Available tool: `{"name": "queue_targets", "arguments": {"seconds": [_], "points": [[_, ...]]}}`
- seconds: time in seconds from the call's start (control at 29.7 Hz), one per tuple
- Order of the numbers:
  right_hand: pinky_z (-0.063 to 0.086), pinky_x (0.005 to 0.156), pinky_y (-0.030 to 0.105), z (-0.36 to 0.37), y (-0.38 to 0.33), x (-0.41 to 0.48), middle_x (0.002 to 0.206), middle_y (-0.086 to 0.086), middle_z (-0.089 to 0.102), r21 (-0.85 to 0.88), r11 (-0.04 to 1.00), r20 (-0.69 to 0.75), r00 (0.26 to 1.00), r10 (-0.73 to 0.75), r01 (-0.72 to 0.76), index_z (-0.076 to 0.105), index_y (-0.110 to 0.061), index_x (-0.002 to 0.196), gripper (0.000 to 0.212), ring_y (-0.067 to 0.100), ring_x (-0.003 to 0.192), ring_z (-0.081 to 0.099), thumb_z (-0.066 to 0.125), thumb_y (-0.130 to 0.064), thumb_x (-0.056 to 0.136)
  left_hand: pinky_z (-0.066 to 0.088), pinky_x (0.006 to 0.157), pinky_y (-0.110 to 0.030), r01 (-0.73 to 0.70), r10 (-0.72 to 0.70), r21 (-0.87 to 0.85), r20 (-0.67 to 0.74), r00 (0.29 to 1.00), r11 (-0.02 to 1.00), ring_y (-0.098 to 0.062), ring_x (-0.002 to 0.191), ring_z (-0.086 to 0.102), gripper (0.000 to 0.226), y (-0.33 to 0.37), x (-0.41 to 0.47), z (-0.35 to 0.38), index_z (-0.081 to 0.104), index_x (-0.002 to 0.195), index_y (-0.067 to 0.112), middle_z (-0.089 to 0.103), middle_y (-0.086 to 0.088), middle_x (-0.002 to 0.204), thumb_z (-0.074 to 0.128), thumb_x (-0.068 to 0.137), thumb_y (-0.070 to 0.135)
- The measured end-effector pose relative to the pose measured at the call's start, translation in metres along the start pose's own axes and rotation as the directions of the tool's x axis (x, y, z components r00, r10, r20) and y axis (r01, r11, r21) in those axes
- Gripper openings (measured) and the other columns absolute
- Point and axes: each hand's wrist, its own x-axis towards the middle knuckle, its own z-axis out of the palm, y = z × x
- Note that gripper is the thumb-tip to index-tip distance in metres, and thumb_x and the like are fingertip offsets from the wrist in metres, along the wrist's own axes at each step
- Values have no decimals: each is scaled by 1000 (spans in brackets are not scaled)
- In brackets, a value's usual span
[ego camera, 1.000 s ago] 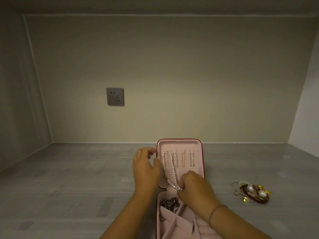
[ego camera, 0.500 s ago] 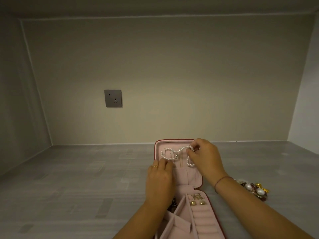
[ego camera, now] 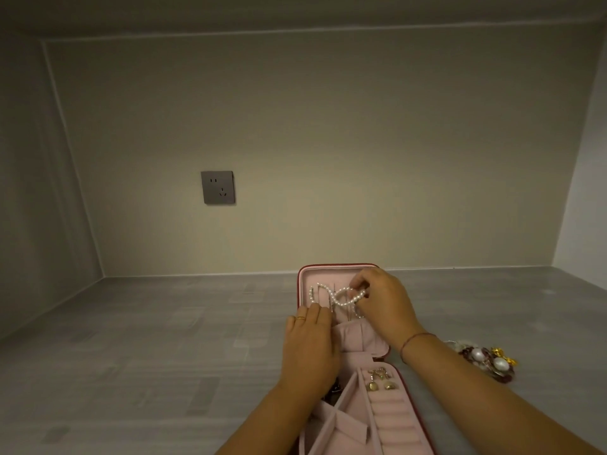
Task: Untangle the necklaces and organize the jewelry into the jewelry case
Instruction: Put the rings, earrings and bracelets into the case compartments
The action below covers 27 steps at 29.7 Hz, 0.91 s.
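Now the right hand pinches the pearl necklace inside the jewelry case lid, lower centre; the left hand presses flat, fingers straight. Next, the strand likely needs hooking.

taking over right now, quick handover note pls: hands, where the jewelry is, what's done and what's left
Left hand: fingers flat on the lid of the jewelry case, over the pearl necklace's lower end.
Right hand: pinching the strand's other end near the lid's top right.
Done: gold earrings in the tray; a dark piece, partly hidden under the left hand, too.
Left: seat the pearls in the lid; sort the tangled pile on the table, right of the case.
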Motion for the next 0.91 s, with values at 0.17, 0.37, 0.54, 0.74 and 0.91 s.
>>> {"name": "queue_targets", "arguments": {"seconds": [0.17, 0.37, 0.54, 0.74, 0.91], "points": [[40, 70, 17, 1, 0, 7, 91, -2, 53, -151, 988, 295, 955, 29, 16, 65, -12, 95, 23, 12, 80, 53, 66, 0, 76, 30, 72, -27, 20, -7, -149, 84, 996, 989, -11, 79, 40, 22, -4, 1, -1, 51, 83, 21, 49, 8, 82, 31, 76, 28], [50, 68, 12, -29, -7, 6, 87, -1, 68, 204, 973, 489, 872, -4, -110, 66, -10, 92, 17, 4, 68, 62, 69, -1, 78, 26, 66, -20, -19, 17, -150, -15, 1000, 989, -7, 76, 33, 6, -1, 2, -2, 48, 78, 22, 44, 10, 80, 44, 73, 23], [54, 79, 22, -23, -5, -4, 88, -3, 72, 233, 971, 512, 856, -75, -54, 72, -15, 88, 12, 10, 82, 67, 73, -8, 78, 30, 70, -24, 22, -23, -185, -1, 1000, 983, -9, 78, 39, 7, -3, 2, 0, 51, 77, 22, 40, 12, 84, 48, 75, 28], [51, 85, 21, -36, 0, -9, 95, -2, 66, 303, 953, 516, 836, -184, 23, 73, -17, 90, 19, 12, 90, 64, 80, -16, 72, 28, 70, -24, 44, -46, -178, -4, 999, 983, -9, 79, 41, 14, -6, 3, 1, 54, 79, 21, 47, 10, 83, 46, 77, 32], [45, 69, 13, -20, 3, -14, 84, -7, 58, 81, 985, 355, 919, -168, 149, 73, -18, 81, 9, 5, 74, 55, 78, -16, 74, 30, 73, -26, 60, -57, -186, 22, 998, 981, -10, 81, 43, 16, -8, 3, 3, 55, 82, 21, 49, 11, 84, 45, 80, 33]]}}
